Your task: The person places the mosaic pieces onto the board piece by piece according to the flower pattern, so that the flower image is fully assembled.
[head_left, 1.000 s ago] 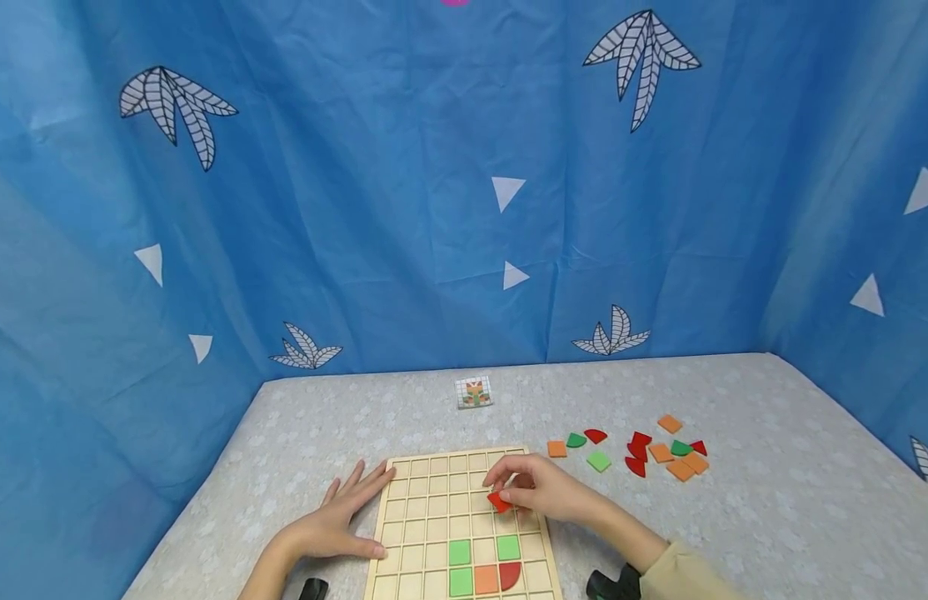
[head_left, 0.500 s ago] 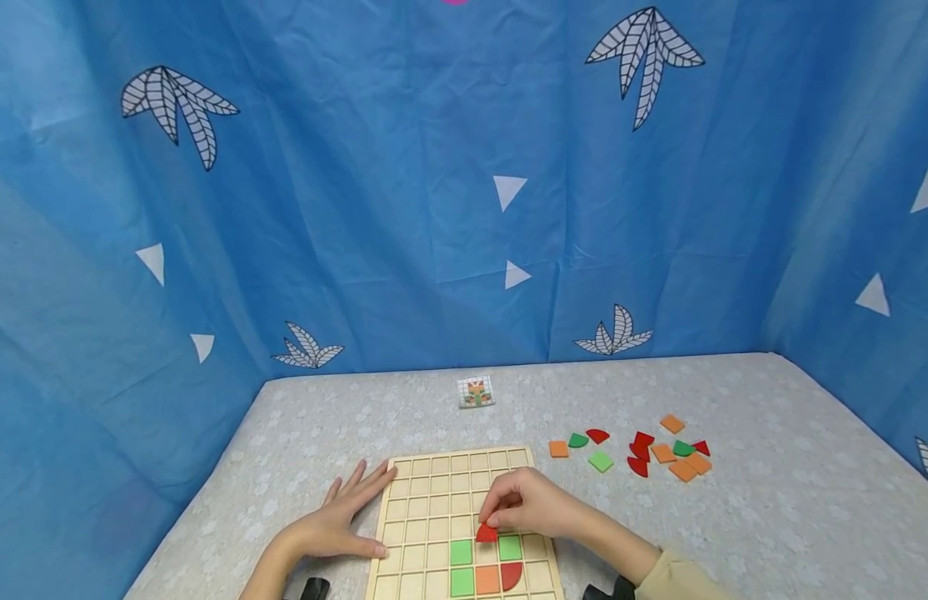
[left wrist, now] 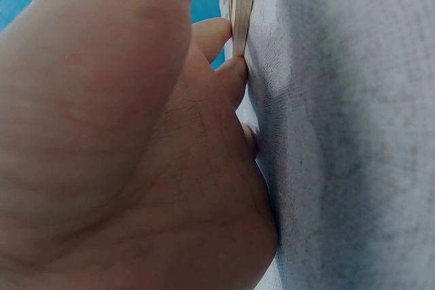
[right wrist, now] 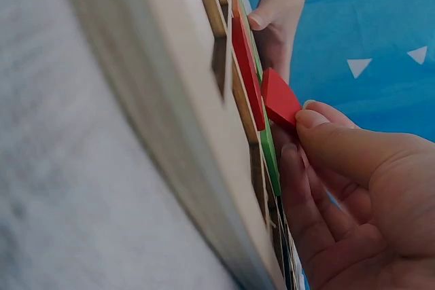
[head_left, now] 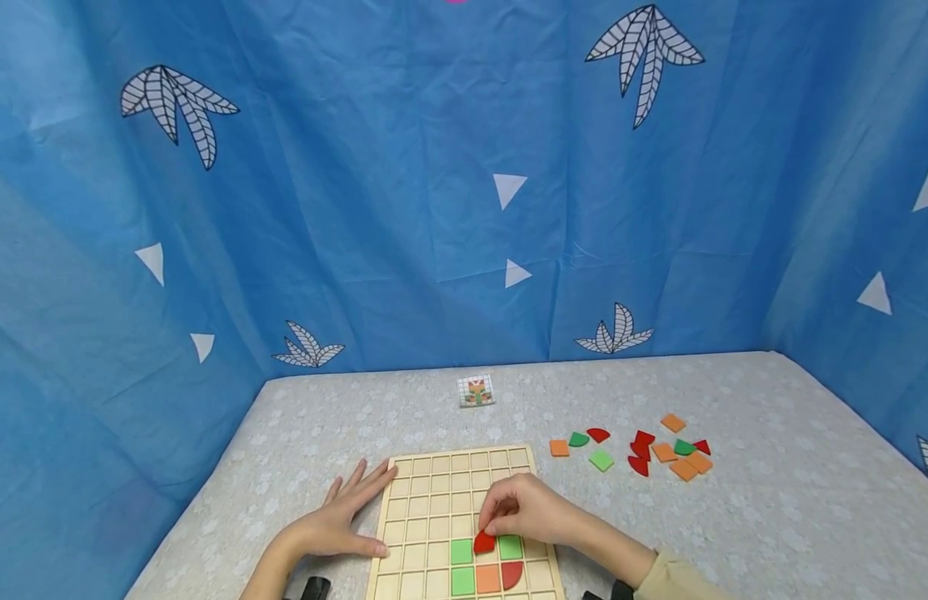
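Observation:
A wooden grid board (head_left: 417, 507) lies flat at the front of the table. My left hand (head_left: 336, 523) rests at its left edge with fingers spread; thumb and fingertips touch the rim. Between thumb and fingers, my right hand (head_left: 530, 505) pinches a red quarter-circle tile (head_left: 483, 542). That tile is tilted over the cell between two light green square tiles, the left one (head_left: 461, 551) and the right one (head_left: 511, 547). In the row below are another green square (head_left: 462, 580), an orange square (head_left: 487, 578) and a second red quarter-circle (head_left: 511, 574).
Loose tiles lie right of the board: several orange squares (head_left: 685, 470), red pieces (head_left: 638, 466), dark green quarter-circles (head_left: 578, 439) and a light green square (head_left: 601, 460). A small pattern card (head_left: 475, 391) lies at the back. A blue curtain (head_left: 434, 208) hangs behind the table.
My right hand has carried the red quarter-circle tile toward me and slightly left, down to the cell between the green squares. My left hand has stayed at the board's edge.

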`<state>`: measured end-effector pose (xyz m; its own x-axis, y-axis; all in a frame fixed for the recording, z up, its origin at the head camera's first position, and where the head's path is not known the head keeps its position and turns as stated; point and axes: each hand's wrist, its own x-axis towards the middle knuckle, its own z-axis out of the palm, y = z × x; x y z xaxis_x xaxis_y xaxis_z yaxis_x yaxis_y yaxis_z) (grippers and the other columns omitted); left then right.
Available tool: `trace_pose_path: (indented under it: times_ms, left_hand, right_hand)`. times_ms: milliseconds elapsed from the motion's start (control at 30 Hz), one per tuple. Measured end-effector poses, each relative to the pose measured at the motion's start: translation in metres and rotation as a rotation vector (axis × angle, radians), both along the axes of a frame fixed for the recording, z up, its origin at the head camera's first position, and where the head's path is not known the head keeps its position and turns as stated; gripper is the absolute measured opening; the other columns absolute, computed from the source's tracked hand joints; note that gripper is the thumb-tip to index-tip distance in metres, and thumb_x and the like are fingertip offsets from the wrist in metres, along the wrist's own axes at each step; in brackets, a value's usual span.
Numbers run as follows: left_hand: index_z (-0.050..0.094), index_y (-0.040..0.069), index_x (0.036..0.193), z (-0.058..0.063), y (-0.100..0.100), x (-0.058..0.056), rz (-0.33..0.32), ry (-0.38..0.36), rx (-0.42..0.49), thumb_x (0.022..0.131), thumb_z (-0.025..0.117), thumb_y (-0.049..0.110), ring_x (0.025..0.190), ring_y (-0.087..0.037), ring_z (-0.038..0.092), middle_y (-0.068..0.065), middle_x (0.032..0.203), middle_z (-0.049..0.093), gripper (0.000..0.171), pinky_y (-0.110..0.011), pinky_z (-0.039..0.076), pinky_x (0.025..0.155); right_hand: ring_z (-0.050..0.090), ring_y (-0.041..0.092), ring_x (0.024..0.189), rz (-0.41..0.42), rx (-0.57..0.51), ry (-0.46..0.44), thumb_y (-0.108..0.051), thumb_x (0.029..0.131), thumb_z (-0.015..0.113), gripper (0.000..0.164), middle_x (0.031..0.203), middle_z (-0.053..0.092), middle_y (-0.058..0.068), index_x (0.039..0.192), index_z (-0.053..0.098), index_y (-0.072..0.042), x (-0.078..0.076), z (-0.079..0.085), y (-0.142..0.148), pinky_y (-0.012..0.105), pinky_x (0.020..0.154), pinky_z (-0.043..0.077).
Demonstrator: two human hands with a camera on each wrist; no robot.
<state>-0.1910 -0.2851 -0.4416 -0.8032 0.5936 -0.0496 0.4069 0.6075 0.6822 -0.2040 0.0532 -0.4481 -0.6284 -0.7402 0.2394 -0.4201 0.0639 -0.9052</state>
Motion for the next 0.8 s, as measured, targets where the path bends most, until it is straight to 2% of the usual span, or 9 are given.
trace_pose_path:
  times_ms: [267,567,800]
  left_hand:
    - [0.019,0.005,0.15,0.0004,0.0019,0.0003,-0.002,0.0,-0.009,0.077,0.077,0.036,0.133,-0.048,-0.012,-0.021,0.152,0.009,0.098,-0.068,-0.012,0.096]
    - [0.02,0.005,0.15,0.0011,0.001,-0.0008,0.008,0.007,-0.021,0.076,0.077,0.036,0.133,-0.048,-0.011,-0.021,0.152,0.01,0.098,-0.067,-0.011,0.096]
    - [0.02,0.004,0.149,0.0024,0.0008,0.0,0.001,0.025,-0.021,0.076,0.078,0.036,0.133,-0.049,-0.01,-0.022,0.152,0.01,0.099,-0.07,-0.011,0.095]
  right_hand:
    - [0.063,0.007,0.074,0.05,-0.008,0.04,0.001,0.081,0.07,0.007,0.082,0.067,-0.001,0.082,0.07,-0.006,-0.0012,-0.0031,0.0035,0.027,0.067,0.054]
    - [0.061,0.004,0.075,0.069,0.049,0.09,-0.001,0.081,0.071,0.01,0.081,0.064,-0.01,0.082,0.072,-0.011,-0.0028,-0.0022,0.0024,0.025,0.067,0.053]
    - [0.059,0.003,0.075,0.085,0.058,0.121,-0.002,0.08,0.072,0.009,0.082,0.063,-0.01,0.08,0.073,-0.01,-0.0021,-0.0015,0.0015,0.024,0.065,0.053]
